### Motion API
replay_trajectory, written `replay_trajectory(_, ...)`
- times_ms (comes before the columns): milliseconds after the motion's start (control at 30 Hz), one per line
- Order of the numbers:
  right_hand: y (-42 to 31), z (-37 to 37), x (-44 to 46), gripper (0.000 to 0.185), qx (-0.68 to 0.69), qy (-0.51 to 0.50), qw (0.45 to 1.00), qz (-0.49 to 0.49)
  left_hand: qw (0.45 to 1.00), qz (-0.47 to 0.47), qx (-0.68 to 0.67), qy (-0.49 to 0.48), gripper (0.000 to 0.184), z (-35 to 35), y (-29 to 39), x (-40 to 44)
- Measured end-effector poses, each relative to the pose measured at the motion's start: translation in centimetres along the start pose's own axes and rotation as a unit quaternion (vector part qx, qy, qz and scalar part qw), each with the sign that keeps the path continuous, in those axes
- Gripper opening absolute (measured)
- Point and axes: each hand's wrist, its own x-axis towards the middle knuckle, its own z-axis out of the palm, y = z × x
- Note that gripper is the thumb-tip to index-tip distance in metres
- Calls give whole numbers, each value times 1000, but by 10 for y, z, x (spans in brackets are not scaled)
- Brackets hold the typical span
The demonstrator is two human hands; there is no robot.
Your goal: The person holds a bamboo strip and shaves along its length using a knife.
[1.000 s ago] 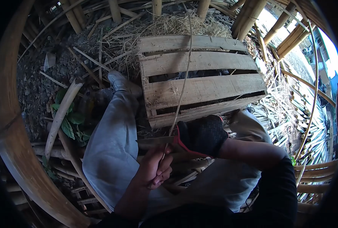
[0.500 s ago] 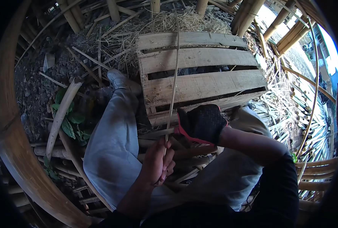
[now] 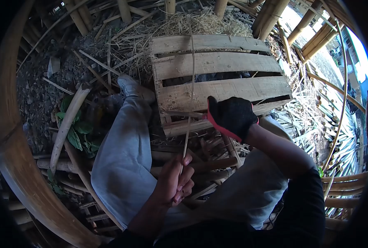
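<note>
A long, thin bamboo strip (image 3: 193, 70) runs up from my left hand (image 3: 173, 182), whose bare fingers are wrapped round its near end. My right hand (image 3: 232, 118), in a black and red glove, is closed on a knife; its grip is mostly hidden by the glove. The knife's blade (image 3: 180, 113) points left and crosses the strip some way above my left hand. Beyond both hands lies a slatted wooden crate (image 3: 221, 64), with the strip stretching over it.
Straw (image 3: 184, 25) lies behind the crate. A cut bamboo pole (image 3: 68, 124) leans at left near green leaves (image 3: 76, 138). A thick curved bamboo pole (image 3: 14, 157) borders the left side. Many cut bamboo pieces (image 3: 341, 140) are piled at right.
My right hand and the knife have moved up and slightly right along the strip, away from my left hand. My left hand stays in nearly the same place, still gripping the strip.
</note>
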Motion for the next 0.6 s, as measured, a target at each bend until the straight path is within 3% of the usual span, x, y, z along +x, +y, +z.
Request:
replay_trajectory(33, 15, -2, 8, 52, -64, 2, 998, -11, 1000, -7, 10, -6, 24, 3, 1, 0)
replay_trajectory(100, 17, -10, 16, 44, -59, 40, 997, -22, 1000, 0, 27, 6, 25, 4, 3, 2)
replay_trajectory(167, -6, -19, 0, 37, -40, -27, 998, -32, 999, 10, 37, 20, 27, 2, 1, 5)
replay_trajectory(200, -18, 0, -9, 33, 27, 138, 989, -51, 997, 21, 75, 22, 29, -3, -2, 7)
replay_trajectory(333, -11, 4, -13, 31, 28, 20, 993, -113, 992, 20, 119, 42, 33, 1, -7, 10)
replay_trajectory(467, -14, 0, -10, 31, -57, 81, 983, -154, 990, 50, 124, 40, 34, -5, -6, 15)
replay_trajectory(600, -15, 1, -2, 30, -51, 43, 994, -92, 993, 50, 102, 37, 33, -9, -2, 12)
